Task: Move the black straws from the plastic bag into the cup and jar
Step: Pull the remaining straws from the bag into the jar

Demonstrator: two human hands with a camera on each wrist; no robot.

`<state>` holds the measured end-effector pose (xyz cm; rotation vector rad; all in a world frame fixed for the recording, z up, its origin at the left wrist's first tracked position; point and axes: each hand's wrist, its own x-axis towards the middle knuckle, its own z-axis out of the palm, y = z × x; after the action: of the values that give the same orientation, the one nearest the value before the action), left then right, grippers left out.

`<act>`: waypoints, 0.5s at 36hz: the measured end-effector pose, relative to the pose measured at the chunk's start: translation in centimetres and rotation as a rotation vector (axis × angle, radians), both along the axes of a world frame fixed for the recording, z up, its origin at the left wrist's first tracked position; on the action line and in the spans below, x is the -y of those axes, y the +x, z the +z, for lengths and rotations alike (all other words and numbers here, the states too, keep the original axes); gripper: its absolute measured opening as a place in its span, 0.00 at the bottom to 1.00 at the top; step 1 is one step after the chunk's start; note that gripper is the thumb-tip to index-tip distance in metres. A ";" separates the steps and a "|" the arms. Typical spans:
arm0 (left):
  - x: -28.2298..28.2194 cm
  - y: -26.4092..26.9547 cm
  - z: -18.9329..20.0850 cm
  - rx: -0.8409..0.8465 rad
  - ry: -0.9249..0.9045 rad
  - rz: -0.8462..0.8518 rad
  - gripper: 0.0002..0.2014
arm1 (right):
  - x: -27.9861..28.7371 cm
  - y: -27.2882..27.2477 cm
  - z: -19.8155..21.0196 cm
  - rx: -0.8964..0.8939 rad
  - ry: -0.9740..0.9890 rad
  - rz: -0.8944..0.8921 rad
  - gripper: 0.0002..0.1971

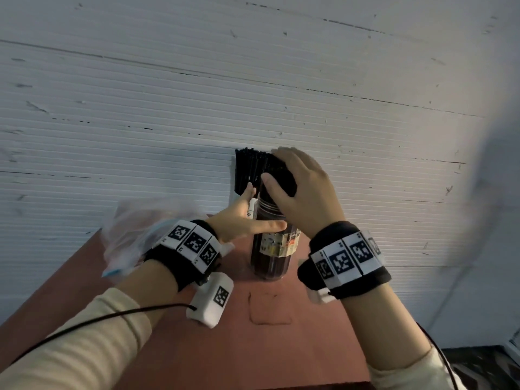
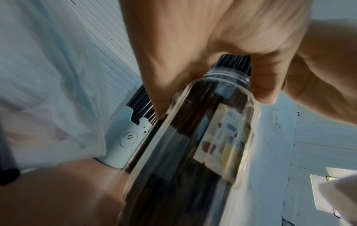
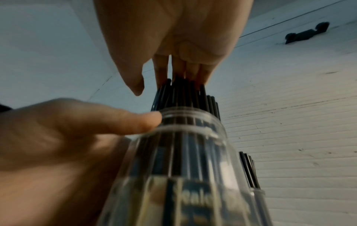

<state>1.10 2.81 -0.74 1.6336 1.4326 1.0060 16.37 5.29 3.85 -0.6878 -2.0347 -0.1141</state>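
Observation:
A clear labelled jar [image 1: 271,260] packed with black straws [image 1: 282,180] stands mid-table. My left hand [image 1: 261,209] grips its neck, thumb on the near side and fingers behind; the left wrist view shows that grip [image 2: 212,104] round the jar [image 2: 193,152]. My right hand [image 1: 271,164] lies over the straw tops. In the right wrist view its straight fingertips [image 3: 179,75] touch the straws [image 3: 183,97] while the thumb hangs free. A white cup [image 2: 123,146] holding more straws [image 1: 247,167] stands just behind the jar. The crumpled plastic bag [image 1: 132,229] lies to the left.
The reddish-brown table [image 1: 253,347] is small, with its left and right edges near my forearms. A white ribbed wall [image 1: 253,94] rises right behind the cup. A dark bracket [image 3: 307,32] sits on the wall up high.

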 end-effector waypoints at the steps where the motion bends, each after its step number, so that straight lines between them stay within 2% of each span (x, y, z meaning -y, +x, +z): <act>1: 0.5 -0.7 0.1 -0.052 -0.005 0.025 0.67 | 0.4 -0.1 0.1 -0.021 0.035 0.006 0.19; 3: 1.7 -2.1 0.4 -0.150 0.057 0.087 0.54 | 1.4 -0.6 0.0 -0.062 0.104 0.034 0.15; 5: 3.4 -3.9 0.9 -0.210 0.176 0.174 0.32 | 2.5 -1.4 -0.5 -0.069 0.138 0.083 0.11; 6: 4.2 -4.9 1.0 -0.236 0.219 0.217 0.23 | 3.1 -1.9 -0.9 -0.050 0.123 0.115 0.10; 8: 5.8 -6.9 1.2 -0.284 0.267 0.286 0.13 | 3.8 -3.2 -2.0 0.023 0.025 0.184 0.12; 11: 7.8 -9.4 1.3 -0.393 0.277 0.324 0.08 | 4.1 -5.3 -3.8 0.194 -0.226 0.192 0.11; 16: 9.9 -11.8 0.5 -0.583 0.103 0.228 0.14 | 5.6 -8.8 -5.6 0.769 -0.580 0.122 0.20; 18: 10.2 -12.1 0.1 -0.607 0.061 0.169 0.19 | 5.6 -10.0 -6.2 0.902 -0.652 0.118 0.23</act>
<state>-11.01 -7.39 -0.61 1.9912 1.9749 0.6662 6.39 -0.27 -2.37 -1.0266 -3.0222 0.4003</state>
